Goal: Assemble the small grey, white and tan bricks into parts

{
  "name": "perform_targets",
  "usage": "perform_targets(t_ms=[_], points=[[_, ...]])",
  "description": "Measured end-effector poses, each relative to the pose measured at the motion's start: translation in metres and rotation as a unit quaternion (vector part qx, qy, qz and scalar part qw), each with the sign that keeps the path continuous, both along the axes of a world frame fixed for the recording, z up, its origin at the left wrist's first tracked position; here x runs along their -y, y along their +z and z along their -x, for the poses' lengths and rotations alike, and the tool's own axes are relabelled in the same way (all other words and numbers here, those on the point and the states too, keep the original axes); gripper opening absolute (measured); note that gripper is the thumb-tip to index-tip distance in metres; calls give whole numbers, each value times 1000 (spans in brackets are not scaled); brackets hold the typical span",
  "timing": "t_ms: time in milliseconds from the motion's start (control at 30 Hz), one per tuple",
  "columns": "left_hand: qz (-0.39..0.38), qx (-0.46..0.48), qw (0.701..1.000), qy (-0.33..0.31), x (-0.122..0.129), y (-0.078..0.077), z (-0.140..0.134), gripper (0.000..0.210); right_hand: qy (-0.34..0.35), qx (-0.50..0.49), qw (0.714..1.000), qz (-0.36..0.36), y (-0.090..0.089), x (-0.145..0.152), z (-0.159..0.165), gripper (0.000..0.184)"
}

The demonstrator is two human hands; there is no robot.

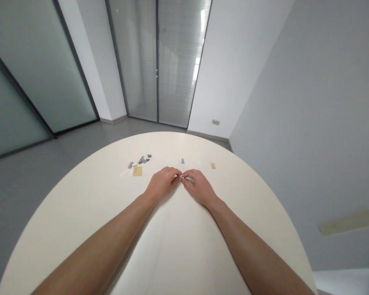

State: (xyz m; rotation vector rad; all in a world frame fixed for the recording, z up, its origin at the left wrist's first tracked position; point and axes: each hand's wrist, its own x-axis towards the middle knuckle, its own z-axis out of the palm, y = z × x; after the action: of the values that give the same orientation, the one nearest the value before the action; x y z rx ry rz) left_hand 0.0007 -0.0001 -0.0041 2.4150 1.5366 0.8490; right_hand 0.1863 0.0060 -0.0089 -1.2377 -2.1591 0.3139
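The round table (80, 229) under both hands is showing a smooth, cream, lightly satin top, catching a soft sheen between the forearms. The tiny white piece (178, 176) pinched between the left hand (162, 183) and the right hand (199, 187) is looking like hard plastic, though it is too small to judge its finish. Left of the left hand, the tan plate (137, 170) and grey bits (143, 159) are looking like matt moulded plastic. Beyond the hands, the frosted glass panels (172, 61) are glowing dully.
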Motion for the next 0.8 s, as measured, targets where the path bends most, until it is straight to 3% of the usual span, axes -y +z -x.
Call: perform_targets(t_ms=[400, 800], points=[[3, -26, 1000, -17, -1, 1, 0, 21, -12, -8, 1000, 7, 1, -1, -1, 9], [20, -15, 999, 34, 2, 3, -2, 23, -17, -30, 999, -10, -1, -3, -2, 5]])
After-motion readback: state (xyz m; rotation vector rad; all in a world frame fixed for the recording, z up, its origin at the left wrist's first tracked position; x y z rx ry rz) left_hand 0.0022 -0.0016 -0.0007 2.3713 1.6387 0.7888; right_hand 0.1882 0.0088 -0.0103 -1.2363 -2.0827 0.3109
